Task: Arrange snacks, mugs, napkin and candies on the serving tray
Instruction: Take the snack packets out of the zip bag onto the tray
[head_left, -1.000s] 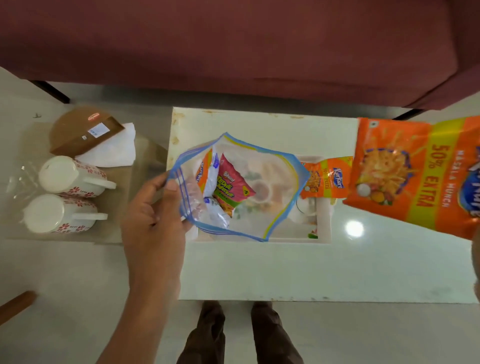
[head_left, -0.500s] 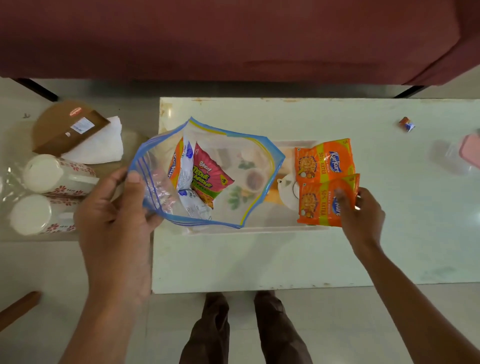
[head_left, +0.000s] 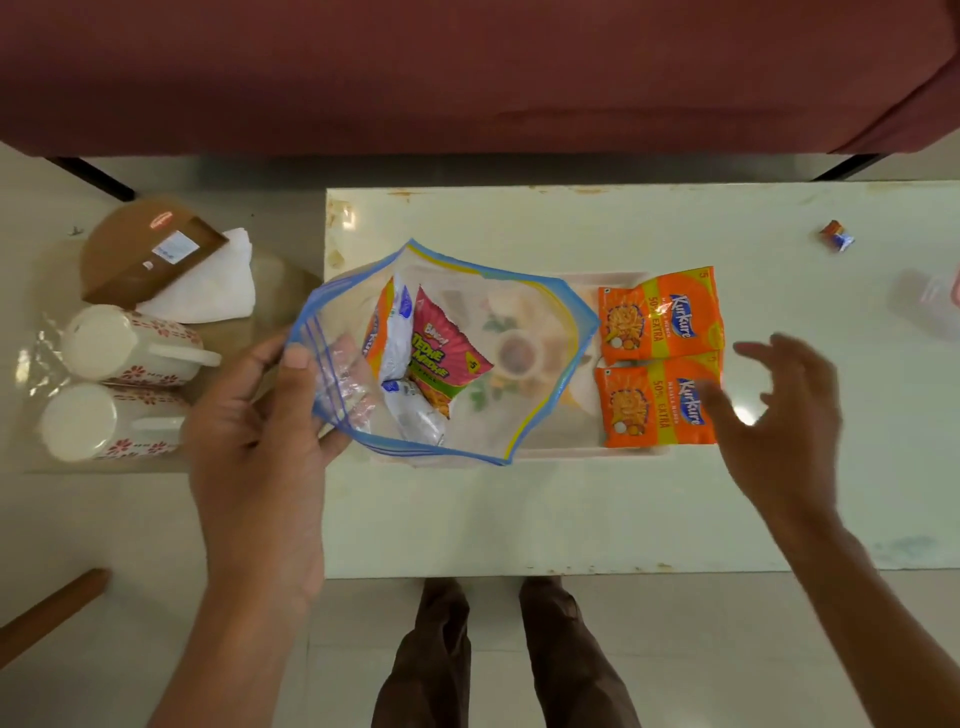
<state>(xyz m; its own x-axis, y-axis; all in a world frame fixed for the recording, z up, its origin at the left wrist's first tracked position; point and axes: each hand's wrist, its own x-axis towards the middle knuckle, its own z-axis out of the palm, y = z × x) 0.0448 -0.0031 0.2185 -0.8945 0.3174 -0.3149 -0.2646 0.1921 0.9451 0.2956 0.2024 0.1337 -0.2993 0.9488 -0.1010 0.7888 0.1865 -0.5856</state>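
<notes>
Left hand (head_left: 260, 431) is seen pinching the rim of a clear zip bag (head_left: 483, 426), held open over the serving tray (head_left: 571, 453); right hand (head_left: 774, 415) is spread, empty, beside two orange snack packets (head_left: 660, 317) laid at the tray's right end. Bagged packets (head_left: 441, 358) are judged light, crinkly and slippery, best pinched by a sealed edge.

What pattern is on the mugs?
Red flowers on white, clearest on the upper mug, head view.

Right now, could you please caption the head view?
The left hand holds the zip bag open; right hand spread beside two orange packets on the tray.
</notes>
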